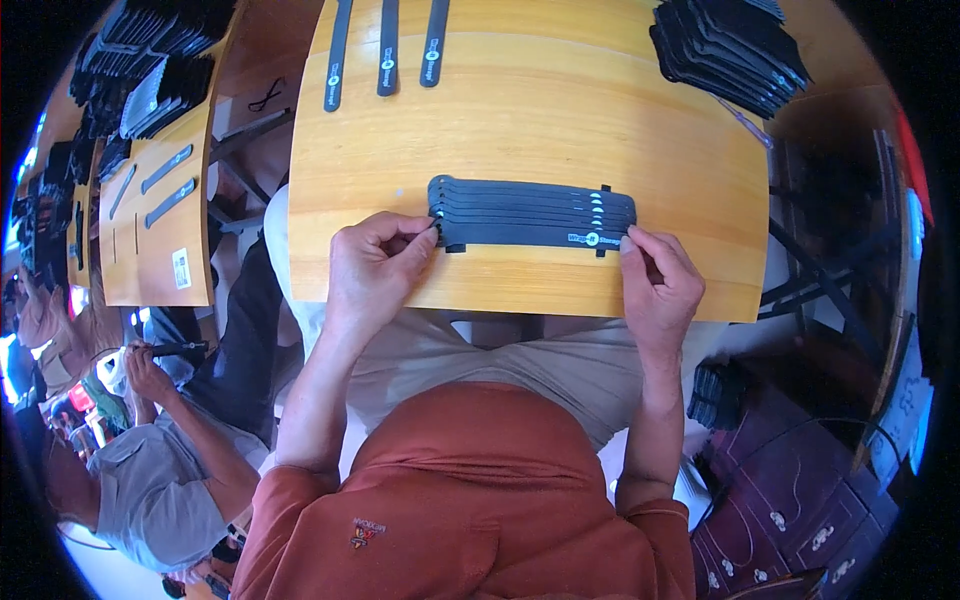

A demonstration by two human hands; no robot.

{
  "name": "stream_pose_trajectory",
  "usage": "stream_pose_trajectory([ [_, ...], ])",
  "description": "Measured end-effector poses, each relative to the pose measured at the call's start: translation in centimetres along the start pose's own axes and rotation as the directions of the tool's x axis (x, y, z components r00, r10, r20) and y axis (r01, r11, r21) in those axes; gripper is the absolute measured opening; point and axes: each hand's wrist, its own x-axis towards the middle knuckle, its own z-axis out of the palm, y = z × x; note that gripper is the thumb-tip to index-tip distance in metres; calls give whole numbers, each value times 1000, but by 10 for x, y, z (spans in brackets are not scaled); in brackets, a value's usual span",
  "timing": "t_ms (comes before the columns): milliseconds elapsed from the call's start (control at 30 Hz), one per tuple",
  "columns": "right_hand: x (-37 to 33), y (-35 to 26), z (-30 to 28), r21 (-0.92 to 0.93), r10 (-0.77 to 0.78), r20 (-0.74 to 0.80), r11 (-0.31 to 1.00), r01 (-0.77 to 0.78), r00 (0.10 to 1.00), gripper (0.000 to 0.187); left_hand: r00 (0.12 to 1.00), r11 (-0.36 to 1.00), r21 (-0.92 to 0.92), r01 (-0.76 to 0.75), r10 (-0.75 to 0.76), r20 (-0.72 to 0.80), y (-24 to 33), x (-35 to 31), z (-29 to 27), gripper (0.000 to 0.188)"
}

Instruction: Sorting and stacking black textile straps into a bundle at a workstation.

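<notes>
A row of several black straps [520, 212] with pale printing lies overlapped in the middle of the wooden table [530, 110], their edges stepped one behind another. At the left end of the nearest strap [510, 237], my left hand [372, 268] is closed in a pinch. My right hand [662, 290] pinches the right end of that same strap between thumb and fingers. Small dark tabs stick out past the row's near and far edges. What the left fingertips cover cannot be made out.
Three loose black straps [387, 50] lie at the table's far left. A tall pile of black straps [730, 55] stands at the far right, by a thin pen-like tool [745, 122]. On the left are another table [160, 250] and a seated co-worker [165, 480].
</notes>
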Motion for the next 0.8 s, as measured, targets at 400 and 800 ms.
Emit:
stream_pose_trajectory([
  [400,-1,-1,-1,-3,18,10,1000,-18,1000,13,1000,1000,-16,1,0,9,1,0,-1,13],
  [800,-1,2,-2,-32,-1,18,999,1,1000,14,998,998,13,-68,68,6,-4,0,0,12],
])
